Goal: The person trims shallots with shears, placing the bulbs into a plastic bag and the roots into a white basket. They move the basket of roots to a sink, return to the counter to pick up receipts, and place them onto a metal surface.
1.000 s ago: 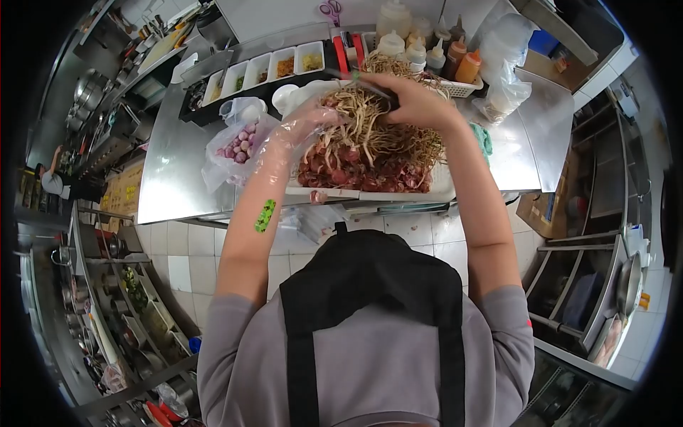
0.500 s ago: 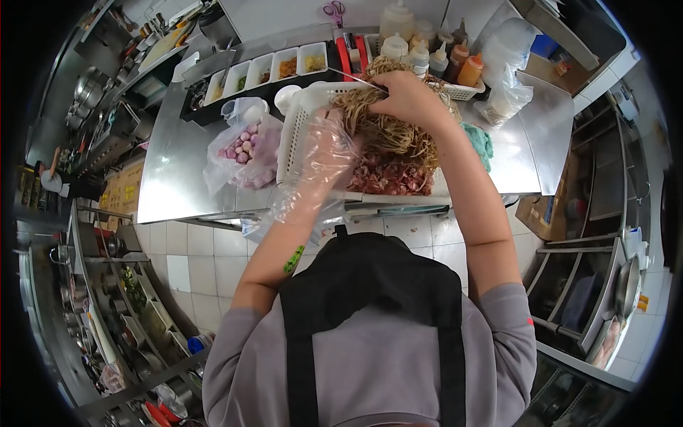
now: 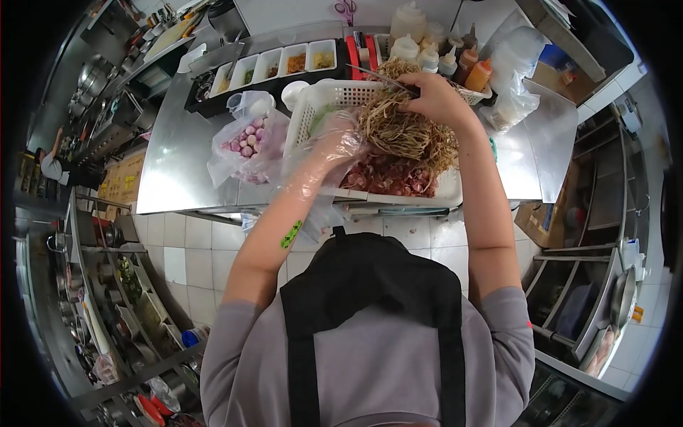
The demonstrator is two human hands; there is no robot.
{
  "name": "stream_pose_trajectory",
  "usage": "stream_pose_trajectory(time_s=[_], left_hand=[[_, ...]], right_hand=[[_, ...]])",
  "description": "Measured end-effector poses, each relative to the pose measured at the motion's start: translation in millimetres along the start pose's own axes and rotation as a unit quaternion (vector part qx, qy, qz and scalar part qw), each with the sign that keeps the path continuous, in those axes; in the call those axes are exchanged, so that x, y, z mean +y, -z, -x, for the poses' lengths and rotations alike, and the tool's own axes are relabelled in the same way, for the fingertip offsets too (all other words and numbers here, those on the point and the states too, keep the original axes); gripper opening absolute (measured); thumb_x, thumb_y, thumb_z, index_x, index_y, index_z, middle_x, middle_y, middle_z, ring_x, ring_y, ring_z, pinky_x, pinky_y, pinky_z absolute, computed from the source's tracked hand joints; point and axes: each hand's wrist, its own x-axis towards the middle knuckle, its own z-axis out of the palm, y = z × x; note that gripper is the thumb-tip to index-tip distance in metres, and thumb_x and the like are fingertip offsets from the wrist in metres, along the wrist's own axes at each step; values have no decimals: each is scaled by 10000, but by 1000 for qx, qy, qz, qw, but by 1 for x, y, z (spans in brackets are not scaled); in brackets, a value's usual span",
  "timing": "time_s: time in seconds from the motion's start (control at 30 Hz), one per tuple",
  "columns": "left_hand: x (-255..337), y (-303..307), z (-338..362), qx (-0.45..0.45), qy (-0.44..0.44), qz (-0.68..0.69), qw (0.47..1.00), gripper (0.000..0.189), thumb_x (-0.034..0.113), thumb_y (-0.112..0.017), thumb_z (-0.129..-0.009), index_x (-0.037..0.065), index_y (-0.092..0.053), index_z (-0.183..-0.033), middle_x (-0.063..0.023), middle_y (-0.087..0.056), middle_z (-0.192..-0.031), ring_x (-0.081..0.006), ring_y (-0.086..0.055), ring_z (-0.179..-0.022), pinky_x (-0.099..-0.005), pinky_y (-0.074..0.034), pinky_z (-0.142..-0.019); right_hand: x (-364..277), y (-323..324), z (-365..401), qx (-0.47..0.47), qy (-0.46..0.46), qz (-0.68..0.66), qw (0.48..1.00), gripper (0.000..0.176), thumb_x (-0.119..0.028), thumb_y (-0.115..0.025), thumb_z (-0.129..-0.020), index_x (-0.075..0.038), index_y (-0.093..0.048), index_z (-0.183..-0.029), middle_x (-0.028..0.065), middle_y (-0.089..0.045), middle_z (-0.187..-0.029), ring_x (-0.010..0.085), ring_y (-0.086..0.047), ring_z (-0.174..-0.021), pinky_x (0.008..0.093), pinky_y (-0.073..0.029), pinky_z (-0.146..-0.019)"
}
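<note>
A tangled bunch of dried brown stalks (image 3: pixel 405 132) rises above a white plastic basket (image 3: pixel 299 107). My left hand (image 3: pixel 340 136), in a clear plastic glove, grips the bunch at its left side; its fingertips are partly hidden in the stalks. At the upper right of the bunch, my right hand (image 3: pixel 435 101) is bare and closed around a thin knife (image 3: pixel 380 75), whose blade points left across the top of the stalks. Reddish-purple bulbs (image 3: pixel 395 178), apparently shallots, lie in a heap beneath, close to my body.
A plastic bag of peeled purple shallots (image 3: pixel 249 139) sits left of the basket. Behind are white condiment tubs (image 3: pixel 293 61), sauce bottles (image 3: pixel 478 75) and red-handled items (image 3: pixel 361 53). Purple scissors (image 3: pixel 346 11) hang on the wall. Another person (image 3: pixel 51 165) stands far left.
My left hand has moved slightly right and up against the stalks. The knife in my right hand has shifted up, showing more blade. The green cloth is now mostly hidden behind my right arm.
</note>
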Motion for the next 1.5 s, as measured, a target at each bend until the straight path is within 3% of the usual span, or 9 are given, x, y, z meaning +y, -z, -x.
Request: stream_pose_trajectory(time_s=[0.3, 0.67, 0.73, 0.9, 1.07, 1.2, 1.3, 1.37, 1.5], left_hand=[[-24, -19, 1, 42, 68, 109, 991, 494, 71, -538, -759, 28, -446, -1243, -205, -591, -1079, -344, -557, -1020, -380, -423, -876], [-46, -24, 7, -20, 137, 66, 988, 380, 125, -574, -769, 27, -524, -1133, -189, -595, -1041, -325, -577, -943, -375, -438, -820], [-31, -14, 13, -55, 90, -81, 991, 320, 195, -613, -730, -28, -568, -954, -238, -605, -971, -363, -590, -916, -404, -465, -784], [-37, -35, 35, 80, 18, -214, 973, 303, 221, -660, -664, 1, -615, -868, -193, -632, -814, -343, -617, -802, -403, -481, -726], [-24, -29, 30, -30, 169, -222, 960, 198, 204, -643, -677, 15, -637, -738, -153, -633, -732, -326, -622, -749, -402, -486, -695], [-14, -18, 27, -40, 189, -197, 961, 179, 189, -634, -683, 20, -637, -742, -159, -633, -739, -329, -621, -742, -402, -488, -694], [-40, -27, 32, -110, 124, -164, 972, 172, 136, -577, -711, -17, -632, -769, -196, -630, -831, -325, -617, -757, -412, -485, -687], [-49, -37, 41, 38, -7, -228, 973, 108, 81, -538, -731, 11, -614, -765, -167, -607, -795, -311, -603, -767, -404, -475, -687], [-51, -36, 36, -1, -23, -312, 950, 95, 67, -513, -746, 24, -596, -762, -164, -579, -760, -295, -595, -753, -381, -468, -658]], right_hand=[[-3, -10, 27, 182, -24, 110, 977, 451, -110, -606, -773, 10, -473, -1187, 195, -619, -967, 355, -568, -936, 371, -437, -827], [-3, -101, 39, 45, -72, 55, 995, 386, -99, -443, -886, -39, -383, -1263, 279, -592, -804, 423, -578, -783, 488, -435, -689], [7, -101, 33, 54, -76, 62, 994, 390, -97, -448, -882, -49, -394, -1265, 271, -596, -799, 422, -577, -769, 486, -437, -686], [17, -102, 24, 33, -89, 87, 992, 393, -83, -440, -876, -35, -405, -1264, 275, -593, -815, 420, -577, -791, 477, -445, -707], [-28, -93, 41, 23, -70, 75, 994, 533, 33, -408, -748, 2, -367, -1278, 287, -508, -1090, 446, -535, -954, 465, -442, -822], [-35, -111, 55, -27, -33, 156, 987, 458, -14, -403, -805, 41, -377, -1258, 272, -549, -962, 391, -607, -807, 452, -502, -690], [-29, -116, 53, -59, -40, 177, 982, 443, -29, -400, -816, 42, -389, -1253, 264, -563, -947, 380, -616, -793, 443, -509, -675], [-24, -124, 53, -63, -38, 173, 982, 437, -39, -399, -821, 43, -396, -1250, 259, -571, -940, 376, -619, -786, 438, -512, -669], [-19, -140, 37, -58, -60, 169, 982, 433, -46, -391, -825, 50, -403, -1247, 258, -581, -922, 380, -621, -782, 429, -515, -656]])
